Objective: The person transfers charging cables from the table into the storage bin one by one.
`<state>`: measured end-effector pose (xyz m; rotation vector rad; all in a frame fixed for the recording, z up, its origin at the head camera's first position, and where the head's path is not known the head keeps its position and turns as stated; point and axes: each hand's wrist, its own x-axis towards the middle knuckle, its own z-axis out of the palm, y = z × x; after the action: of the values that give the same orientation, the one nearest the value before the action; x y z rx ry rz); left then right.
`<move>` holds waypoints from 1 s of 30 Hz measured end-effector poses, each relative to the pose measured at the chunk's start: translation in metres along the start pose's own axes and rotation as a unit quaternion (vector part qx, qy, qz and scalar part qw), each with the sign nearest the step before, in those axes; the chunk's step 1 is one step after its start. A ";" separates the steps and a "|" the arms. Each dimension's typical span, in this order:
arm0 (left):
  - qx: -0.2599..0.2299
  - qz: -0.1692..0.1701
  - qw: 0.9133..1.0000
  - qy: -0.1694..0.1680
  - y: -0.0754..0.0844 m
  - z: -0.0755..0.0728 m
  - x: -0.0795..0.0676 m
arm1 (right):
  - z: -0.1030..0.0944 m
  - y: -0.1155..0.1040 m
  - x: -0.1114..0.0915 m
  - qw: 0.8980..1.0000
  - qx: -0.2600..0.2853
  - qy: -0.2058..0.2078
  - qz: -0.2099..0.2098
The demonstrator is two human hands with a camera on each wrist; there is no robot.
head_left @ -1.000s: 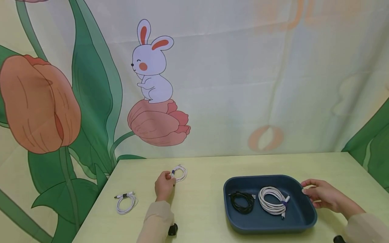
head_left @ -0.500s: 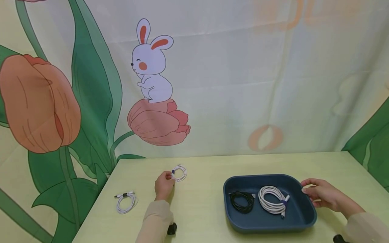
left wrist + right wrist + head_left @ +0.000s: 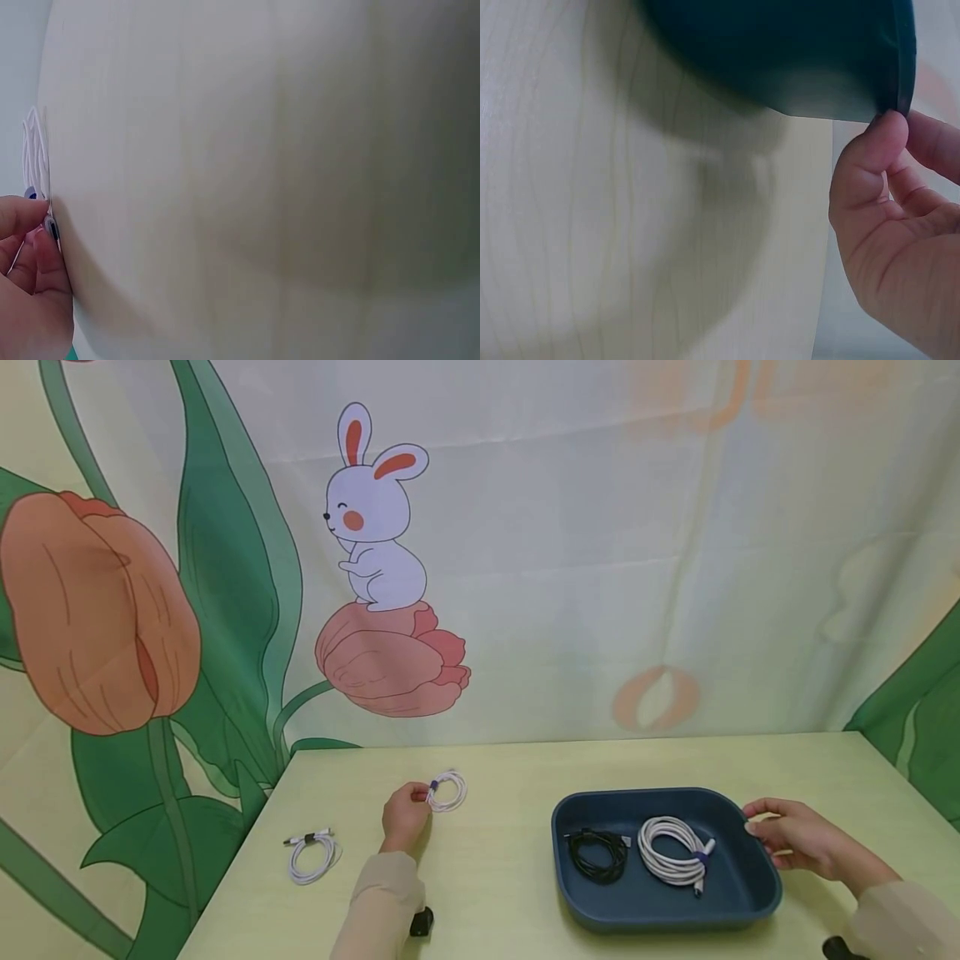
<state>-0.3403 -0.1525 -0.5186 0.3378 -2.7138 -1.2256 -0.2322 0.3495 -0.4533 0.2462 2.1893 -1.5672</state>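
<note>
Near the back of the table, my left hand point(image 3: 405, 817) pinches a coiled white cable point(image 3: 448, 791) with a dark blue tie. In the left wrist view, the thumb and fingers point(image 3: 51, 259) grip the cable's end by a grey and black connector; its loops point(image 3: 34, 154) extend beyond the fingers. On the right, my right hand point(image 3: 801, 842) pinches the rim of a dark blue tray point(image 3: 667, 920), thumb and finger on either side of it. In the tray lie a black coiled cable point(image 3: 597, 878) and a thicker white coiled cable point(image 3: 660, 868) with a purple tie.
Another white coiled cable point(image 3: 313, 878), with a black tie, lies on the table point(image 3: 487, 877) left of my left forearm. A printed cloth point(image 3: 540, 593) with a rabbit and tulips hangs behind the table's back edge.
The white cable in my left hand has shifted slightly to the right. My right hand stays on the tray rim, and the tray's contents look the same.
</note>
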 end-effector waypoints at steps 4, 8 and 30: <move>-0.003 0.001 1.000 -0.005 0.001 -0.001 0.000 | -0.001 0.001 0.001 1.000 0.001 -0.002 -0.003; -0.001 -0.003 1.000 -0.010 0.003 -0.002 -0.001 | -0.001 0.001 0.001 1.000 0.003 -0.002 -0.003; 0.031 -0.005 0.999 -0.018 0.011 -0.003 -0.007 | 0.000 0.001 0.001 1.000 0.001 -0.002 0.001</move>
<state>-0.3343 -0.1454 -0.5086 0.3410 -2.7895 -1.1637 -0.2326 0.3499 -0.4544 0.2459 2.1841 -1.5686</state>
